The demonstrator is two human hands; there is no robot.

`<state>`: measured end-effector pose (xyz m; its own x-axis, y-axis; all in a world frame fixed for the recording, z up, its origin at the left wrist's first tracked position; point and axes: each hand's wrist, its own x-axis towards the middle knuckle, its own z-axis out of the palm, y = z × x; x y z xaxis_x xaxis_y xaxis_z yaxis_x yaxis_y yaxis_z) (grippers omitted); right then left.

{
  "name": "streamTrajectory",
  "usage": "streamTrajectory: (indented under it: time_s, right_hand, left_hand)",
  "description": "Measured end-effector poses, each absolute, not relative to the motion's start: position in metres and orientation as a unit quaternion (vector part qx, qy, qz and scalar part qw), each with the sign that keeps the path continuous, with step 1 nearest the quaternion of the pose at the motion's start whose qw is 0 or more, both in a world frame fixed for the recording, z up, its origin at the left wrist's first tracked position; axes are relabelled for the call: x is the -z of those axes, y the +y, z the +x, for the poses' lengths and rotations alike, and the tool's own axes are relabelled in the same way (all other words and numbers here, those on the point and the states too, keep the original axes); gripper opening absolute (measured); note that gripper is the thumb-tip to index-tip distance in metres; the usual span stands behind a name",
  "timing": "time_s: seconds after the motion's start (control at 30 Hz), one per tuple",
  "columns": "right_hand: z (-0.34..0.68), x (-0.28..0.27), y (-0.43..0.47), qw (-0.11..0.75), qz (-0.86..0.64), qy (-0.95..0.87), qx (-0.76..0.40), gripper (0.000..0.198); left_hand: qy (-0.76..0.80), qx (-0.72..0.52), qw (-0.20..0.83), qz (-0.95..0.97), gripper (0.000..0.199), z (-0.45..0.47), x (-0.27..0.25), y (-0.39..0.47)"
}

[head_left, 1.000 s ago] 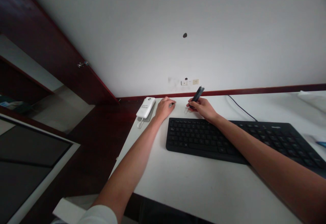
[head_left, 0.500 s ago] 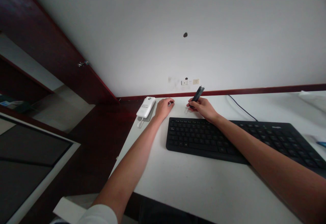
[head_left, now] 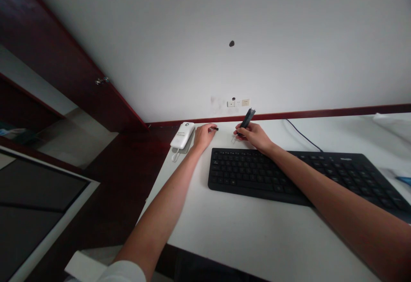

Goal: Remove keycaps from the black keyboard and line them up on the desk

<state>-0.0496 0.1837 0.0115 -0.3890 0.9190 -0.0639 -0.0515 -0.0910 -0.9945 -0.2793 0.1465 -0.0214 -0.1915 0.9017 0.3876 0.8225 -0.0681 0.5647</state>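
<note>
In the head view my right hand (head_left: 253, 135) is closed around a long, narrow black object (head_left: 248, 118). Its grey-edged upper end looks forked or channelled and tilts up to the right; its exact kind is unclear. A small pale, wiry-looking bit (head_left: 234, 138) shows just below those fingers, too faint to name. My left hand (head_left: 203, 135) rests low over the desk, thumb and fingers pinched on a small dark piece (head_left: 216, 129), mostly hidden. Left of that hand lies a white power bank (head_left: 183, 135) with a short looped cable. Under my right forearm is a black keyboard (head_left: 244, 170).
The white desk (head_left: 205, 218) meets a wall with sockets (head_left: 237, 103). A black cable (head_left: 303, 135) runs back from the keyboard. At the right are a crumpled white sheet (head_left: 391, 123) and a blue item (head_left: 403, 180). A dark red door (head_left: 64, 55) stands left.
The small dark piece in my left fingers shows more clearly now. My right hand keeps its hold on the black object. The whole view has shifted slightly.
</note>
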Motion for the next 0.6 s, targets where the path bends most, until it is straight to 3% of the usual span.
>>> streamTrajectory:
  time_s: [0.23,0.43,0.6]
  right_hand:
    - [-0.0493,-0.0081,0.1852,0.392,-0.387,-0.554,-0.625,0.003]
    - [-0.0489,-0.0048,0.1869,0.393,-0.384,-0.555,-0.624,0.005]
    - [-0.0485,-0.0056,0.1868,0.394,-0.387,-0.561,-0.617,0.004]
  left_hand:
    - [0.644,-0.378,0.018,0.665,0.038,-0.2804,0.0245,0.1473]
    - [0.642,-0.356,0.01,0.679,0.02,-0.2772,0.02,0.1471]
    - [0.646,-0.345,0.003,0.681,0.02,-0.2769,0.0197,0.1493]
